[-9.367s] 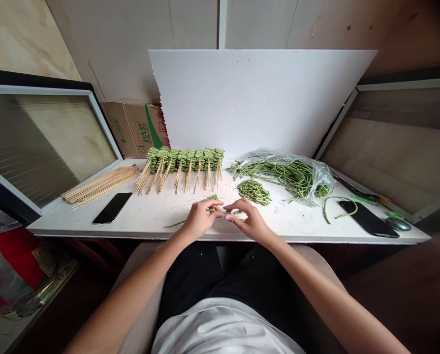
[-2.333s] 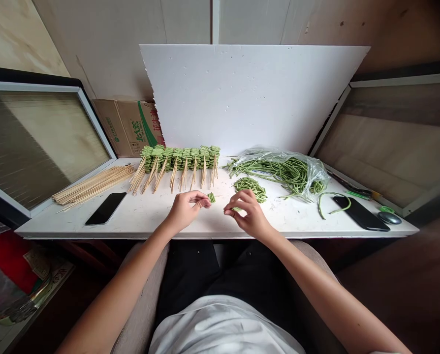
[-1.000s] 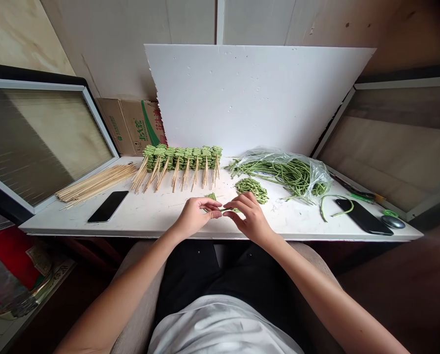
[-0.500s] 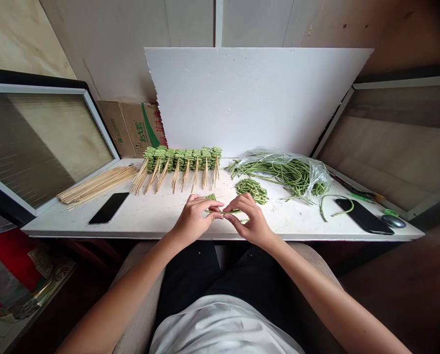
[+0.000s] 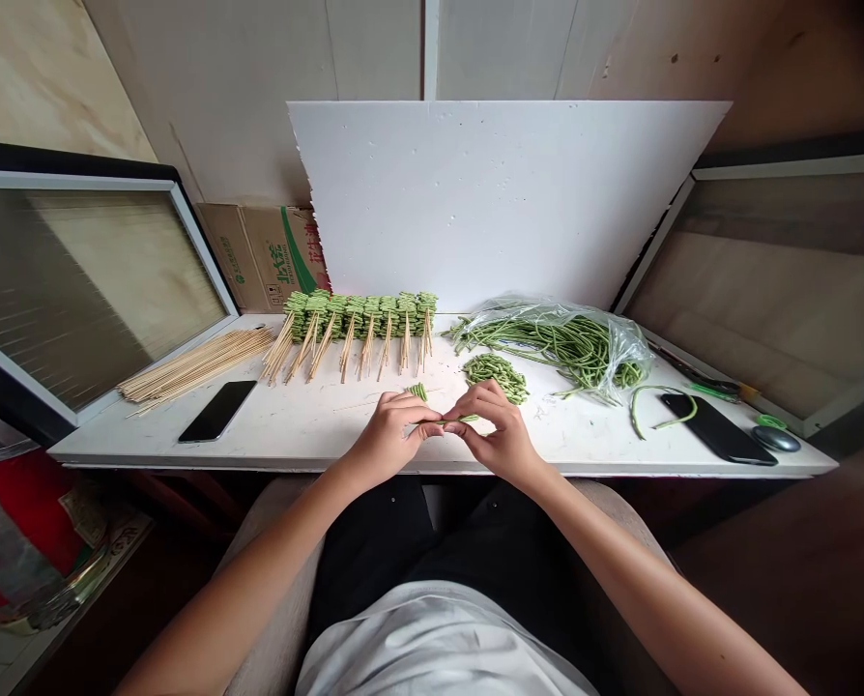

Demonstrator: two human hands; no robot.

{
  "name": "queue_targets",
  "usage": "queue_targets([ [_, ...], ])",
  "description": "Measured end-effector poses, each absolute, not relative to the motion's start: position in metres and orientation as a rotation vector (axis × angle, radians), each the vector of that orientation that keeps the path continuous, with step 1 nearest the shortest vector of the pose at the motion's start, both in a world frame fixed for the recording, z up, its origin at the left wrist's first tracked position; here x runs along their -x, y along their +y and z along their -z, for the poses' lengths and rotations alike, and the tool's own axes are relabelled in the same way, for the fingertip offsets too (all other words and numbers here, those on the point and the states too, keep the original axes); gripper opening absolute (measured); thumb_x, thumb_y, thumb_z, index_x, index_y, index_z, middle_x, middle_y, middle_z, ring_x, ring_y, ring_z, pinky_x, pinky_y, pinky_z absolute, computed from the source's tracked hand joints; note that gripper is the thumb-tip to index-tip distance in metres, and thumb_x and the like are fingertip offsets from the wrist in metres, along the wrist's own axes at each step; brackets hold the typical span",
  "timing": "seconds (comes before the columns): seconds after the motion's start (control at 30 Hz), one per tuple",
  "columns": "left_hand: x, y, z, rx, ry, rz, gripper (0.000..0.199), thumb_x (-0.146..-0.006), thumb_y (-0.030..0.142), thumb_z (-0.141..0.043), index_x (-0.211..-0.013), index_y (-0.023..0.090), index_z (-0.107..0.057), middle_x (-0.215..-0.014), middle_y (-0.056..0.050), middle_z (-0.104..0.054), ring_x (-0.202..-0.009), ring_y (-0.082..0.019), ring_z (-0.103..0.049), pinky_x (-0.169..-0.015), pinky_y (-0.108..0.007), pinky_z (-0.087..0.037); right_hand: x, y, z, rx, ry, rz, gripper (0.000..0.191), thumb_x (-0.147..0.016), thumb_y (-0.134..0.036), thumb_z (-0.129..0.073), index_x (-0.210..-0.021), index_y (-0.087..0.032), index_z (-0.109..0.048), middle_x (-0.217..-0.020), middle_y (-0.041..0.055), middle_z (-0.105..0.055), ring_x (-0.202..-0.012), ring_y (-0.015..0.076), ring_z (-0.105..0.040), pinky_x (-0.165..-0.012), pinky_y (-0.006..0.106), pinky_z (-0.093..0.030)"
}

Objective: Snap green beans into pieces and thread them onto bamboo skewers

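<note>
In the head view, the left hand and the right hand meet above the front part of the white bench, each grip pinching the same green bean between thumb and fingers, with the fingertips of the two hands close together. Just behind the left hand lies a small row of short bean pieces. A pile of cut beans sits on the bench beyond the right hand, and behind it, farther right, long beans lie partly inside a clear plastic bag. At the back, left of the bag, bundles of skewered beans stand stacked in a row, their bare stick ends pointing toward the front. Loose wooden sticks lie at the left of the bench, with a phone in front of them. At the right end, a curved bean lies partly across a black phone, near a dark computer mouse. A white board leans behind everything, beside a cardboard box.
</note>
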State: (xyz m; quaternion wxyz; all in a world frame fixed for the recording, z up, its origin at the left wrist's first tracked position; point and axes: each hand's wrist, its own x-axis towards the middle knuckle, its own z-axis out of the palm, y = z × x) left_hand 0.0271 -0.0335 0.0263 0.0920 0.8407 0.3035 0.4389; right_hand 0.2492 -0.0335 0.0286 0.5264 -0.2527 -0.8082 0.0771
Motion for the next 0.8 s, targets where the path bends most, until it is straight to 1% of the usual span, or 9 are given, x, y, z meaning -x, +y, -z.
queue_targets([
  [0.1,-0.027,-0.031,-0.022,-2.454,0.918,-1.306,0.009,-0.098,0.029,-0.078,-0.095,0.022,-0.082,-0.09,-0.002,-0.082,-0.086,-0.02,-0.072,-0.094,-0.04,-0.041,-0.251,-0.032,-0.03,0.607,-1.949,-0.154,0.002,-0.096,-0.028,-0.079,-0.097,-0.027,-0.078,-0.086,0.005,-0.075,-0.086,0.0248,-0.061,-0.084,0.045,-0.049],
  [0.17,-0.027,-0.03,-0.02,-2.469,0.931,-1.308,0.009,-0.098,0.027,-0.078,-0.091,0.023,-0.082,-0.087,-0.002,-0.082,-0.084,-0.02,-0.071,-0.094,-0.041,-0.039,-0.251,-0.033,-0.03,0.612,-1.976,-0.14,0.003,-0.096,-0.025,-0.078,-0.095,-0.027,-0.078,-0.085,0.0055,-0.075,-0.088,0.0257,-0.06,-0.086,0.045,-0.049],
  [0.3,-0.028,-0.034,-0.021,-2.512,0.941,-1.26,0.019,-0.095,0.015,-0.076,-0.076,0.022,-0.078,-0.078,0.0,-0.08,-0.083,-0.019,-0.069,-0.097,-0.043,-0.035,-0.247,-0.038,-0.026,0.625,-2.005,-0.245,0.013,-0.098,-0.018,-0.072,-0.088,-0.026,-0.077,-0.084,0.0054,-0.073,-0.092,0.0261,-0.058,-0.087,0.043,-0.048],
  [0.37,-0.029,-0.036,-0.023,-2.513,0.919,-1.224,0.022,-0.092,0.011,-0.075,-0.073,0.022,-0.078,-0.076,0.001,-0.079,-0.084,-0.019,-0.069,-0.099,-0.043,-0.034,-0.246,-0.038,-0.022,0.628,-2.016,-0.345,0.015,-0.098,-0.018,-0.072,-0.086,-0.025,-0.076,-0.083,0.0047,-0.072,-0.093,0.0253,-0.057,-0.089,0.043,-0.047],
  [0.5,-0.031,-0.035,-0.021,-2.476,0.878,-1.152,0.022,-0.088,0.01,-0.074,-0.071,0.023,-0.078,-0.074,0.001,-0.078,-0.083,-0.018,-0.069,-0.102,-0.044,-0.032,-0.249,-0.033,-0.019,0.606,-2.04,-0.523,0.016,-0.098,-0.031,-0.076,-0.083,-0.025,-0.076,-0.082,0.0045,-0.072,-0.093,0.0245,-0.057,-0.093,0.044,-0.045],
  [0.6,-0.028,-0.025,-0.017,-2.427,0.91,-1.125,0.023,-0.086,0.009,-0.072,-0.07,0.024,-0.079,-0.073,0.001,-0.078,-0.082,-0.019,-0.07,-0.106,-0.046,-0.033,-0.254,-0.031,-0.026,0.545,-2.09,-0.655,0.029,-0.098,-0.046,-0.076,-0.08,-0.024,-0.074,-0.078,0.005,-0.07,-0.092,0.0246,-0.058,-0.093,0.043,-0.046],
  [0.7,-0.015,-0.012,-0.018,-2.253,0.984,-1.178,0.022,-0.089,0.018,-0.074,-0.068,0.023,-0.079,-0.072,-0.002,-0.079,-0.08,-0.022,-0.072,-0.105,-0.046,-0.042,-0.261,-0.027,-0.034,0.507,-2.151,-0.742,0.034,-0.097,-0.052,-0.075,-0.078,-0.024,-0.075,-0.079,0.0053,-0.071,-0.093,0.0248,-0.061,-0.093,0.043,-0.048],
  [0.77,-0.007,-0.006,-0.022,-2.035,0.956,-1.228,0.02,-0.092,0.033,-0.076,-0.076,0.021,-0.081,-0.077,-0.007,-0.081,-0.082,-0.025,-0.075,-0.097,-0.043,-0.05,-0.269,-0.019,-0.033,0.608,-2.146,-0.616,0.031,-0.095,-0.053,-0.077,-0.083,-0.025,-0.079,-0.084,0.0066,-0.072,-0.095,0.026,-0.061,-0.092,0.043,-0.048],
  [0.8,-0.004,-0.005,-0.024,-1.903,0.934,-1.249,0.024,-0.093,0.04,-0.077,-0.082,0.02,-0.081,-0.082,-0.009,-0.082,-0.086,-0.026,-0.077,-0.095,-0.042,-0.053,-0.274,-0.012,-0.028,0.696,-2.131,-0.494,0.029,-0.094,-0.053,-0.078,-0.086,-0.025,-0.082,-0.086,0.0076,-0.072,-0.095,0.0269,-0.061,-0.092,0.044,-0.048],
])
